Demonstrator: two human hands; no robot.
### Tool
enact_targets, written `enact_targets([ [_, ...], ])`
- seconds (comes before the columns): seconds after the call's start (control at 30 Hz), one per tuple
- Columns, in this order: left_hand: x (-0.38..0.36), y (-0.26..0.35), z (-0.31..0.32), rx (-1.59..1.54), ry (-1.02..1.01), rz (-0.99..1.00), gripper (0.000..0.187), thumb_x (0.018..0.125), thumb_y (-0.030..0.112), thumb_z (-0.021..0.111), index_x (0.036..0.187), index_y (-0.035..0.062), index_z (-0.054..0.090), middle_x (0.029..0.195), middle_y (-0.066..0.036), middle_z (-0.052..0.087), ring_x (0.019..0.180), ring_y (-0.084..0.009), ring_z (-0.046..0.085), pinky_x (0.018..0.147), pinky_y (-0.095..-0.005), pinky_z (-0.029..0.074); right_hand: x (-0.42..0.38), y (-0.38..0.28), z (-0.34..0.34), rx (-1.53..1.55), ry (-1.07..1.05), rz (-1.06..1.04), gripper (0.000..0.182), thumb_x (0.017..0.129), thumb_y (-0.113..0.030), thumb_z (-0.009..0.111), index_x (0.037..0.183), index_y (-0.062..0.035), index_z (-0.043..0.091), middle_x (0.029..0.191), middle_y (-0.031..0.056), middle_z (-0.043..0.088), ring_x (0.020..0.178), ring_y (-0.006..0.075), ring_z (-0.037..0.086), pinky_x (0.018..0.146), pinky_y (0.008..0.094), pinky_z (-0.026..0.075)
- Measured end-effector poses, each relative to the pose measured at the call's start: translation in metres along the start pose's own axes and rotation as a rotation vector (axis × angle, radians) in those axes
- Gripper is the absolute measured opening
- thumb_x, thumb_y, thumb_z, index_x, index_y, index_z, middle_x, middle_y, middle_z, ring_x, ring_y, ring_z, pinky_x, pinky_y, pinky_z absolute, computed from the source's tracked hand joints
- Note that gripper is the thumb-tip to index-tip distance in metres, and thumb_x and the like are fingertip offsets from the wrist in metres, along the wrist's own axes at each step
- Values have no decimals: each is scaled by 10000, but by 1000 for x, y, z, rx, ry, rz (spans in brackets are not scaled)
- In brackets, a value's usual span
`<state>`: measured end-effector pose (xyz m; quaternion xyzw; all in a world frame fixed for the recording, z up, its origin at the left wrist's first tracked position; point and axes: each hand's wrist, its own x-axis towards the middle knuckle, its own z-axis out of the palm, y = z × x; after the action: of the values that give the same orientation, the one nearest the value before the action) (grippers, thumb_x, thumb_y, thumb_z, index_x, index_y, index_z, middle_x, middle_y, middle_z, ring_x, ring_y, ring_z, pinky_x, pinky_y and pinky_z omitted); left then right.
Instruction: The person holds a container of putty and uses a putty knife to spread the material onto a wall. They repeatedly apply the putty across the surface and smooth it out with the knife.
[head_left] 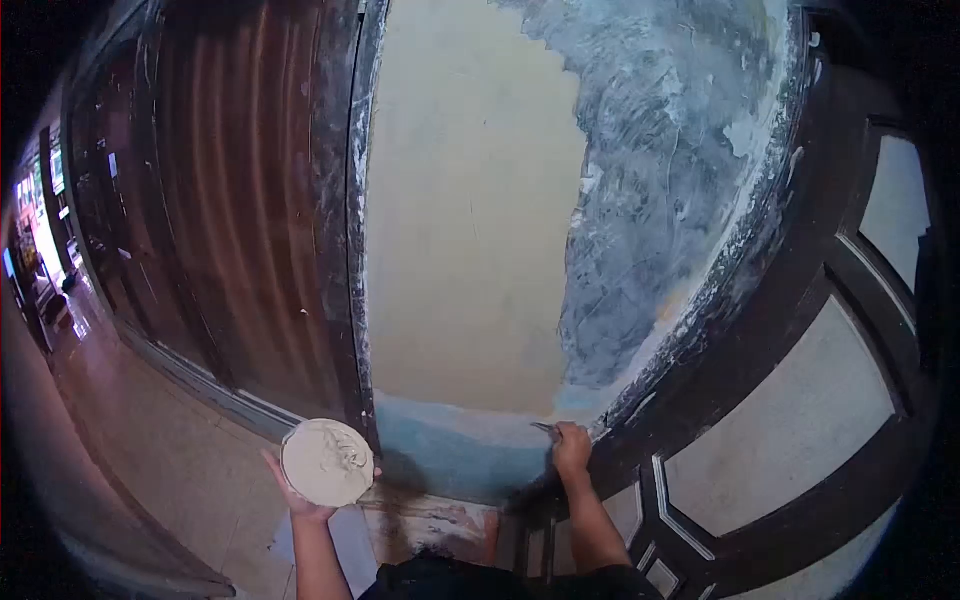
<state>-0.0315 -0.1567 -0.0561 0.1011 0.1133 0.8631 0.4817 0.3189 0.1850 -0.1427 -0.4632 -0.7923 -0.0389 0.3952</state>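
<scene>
Under a round tub of pale, creamy paste, my left hand is wrapped round its base, fingers showing at both sides. The paste surface is stirred up at its right. My right hand grips a small, thin tool by its handle, close to the lower right of the wall. The wall panel has a smooth beige coat on the left, a rough grey-blue patch on the right and a bluish band along the bottom.
Dark brown panelling stands left of the wall. A dark door with pale panels is at the right. Tiled floor runs along the left, with a white sheet below the tub.
</scene>
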Motion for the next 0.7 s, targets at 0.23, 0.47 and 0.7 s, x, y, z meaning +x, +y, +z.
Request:
enact_targets([
  [0.23,2,11,-8,-54,-58,-46,1178,804,993,300,1566,99,394,1524,-261,478,1272,-564,543,955,-851,416,27,1,-6,10,108,-41,207,808,7,642,944,-105,750,910,127,701,914,388,634,801,514,504],
  [0.47,1,11,-32,67,-16,-8,1136,832,967,320,1572,110,398,1551,-241,461,1309,-538,526,954,-842,427,17,7,14,-67,-5,-14,153,811,-50,715,960,-73,736,957,140,723,956,399,643,861,492,504],
  [0.7,-10,10,-20,114,-100,-41,1136,820,972,337,1575,125,395,1567,-225,447,1319,-539,517,956,-878,382,-7,-3,7,11,63,-16,167,828,-21,685,970,-83,748,964,94,719,936,373,628,845,476,513],
])
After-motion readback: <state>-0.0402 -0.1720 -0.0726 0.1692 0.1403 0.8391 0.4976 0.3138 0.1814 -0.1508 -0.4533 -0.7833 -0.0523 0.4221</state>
